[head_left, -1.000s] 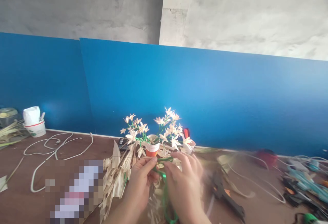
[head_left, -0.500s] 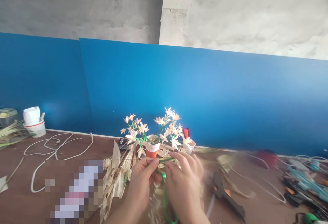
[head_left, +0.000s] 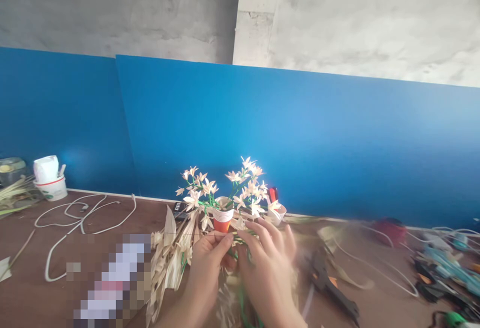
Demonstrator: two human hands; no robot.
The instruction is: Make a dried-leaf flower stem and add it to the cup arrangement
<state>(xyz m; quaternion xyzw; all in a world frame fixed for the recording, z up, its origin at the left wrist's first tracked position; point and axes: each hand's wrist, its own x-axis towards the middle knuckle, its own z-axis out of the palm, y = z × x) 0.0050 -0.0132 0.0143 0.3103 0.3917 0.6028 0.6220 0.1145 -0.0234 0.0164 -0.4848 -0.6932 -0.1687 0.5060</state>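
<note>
My left hand point(head_left: 210, 257) pinches a thin green-wrapped stem point(head_left: 237, 238) between thumb and forefinger, and a thin dark end sticks out to the left. Close against it, my right hand point(head_left: 268, 258) has thumb and forefinger together at a strip of green tape point(head_left: 245, 300), which hangs below; the other fingers are raised and spread. The exact grip is partly hidden behind the fingers. Just beyond the hands, pale flowers on green stems point(head_left: 249, 188) stand around an orange-and-white paper cup point(head_left: 223, 213).
Dried husks point(head_left: 170, 253) lie left of my hands. A black glue gun point(head_left: 330, 285) rests at the right, with tools point(head_left: 446, 273) farther right. White cables point(head_left: 80, 220) and a white tub point(head_left: 51, 188) are at the left. A blue panel point(head_left: 281, 133) borders the table's back.
My right hand has turned slightly, its fingers shifting left and upward along the stem. The green tape beneath has swung a little. My left hand stays in place.
</note>
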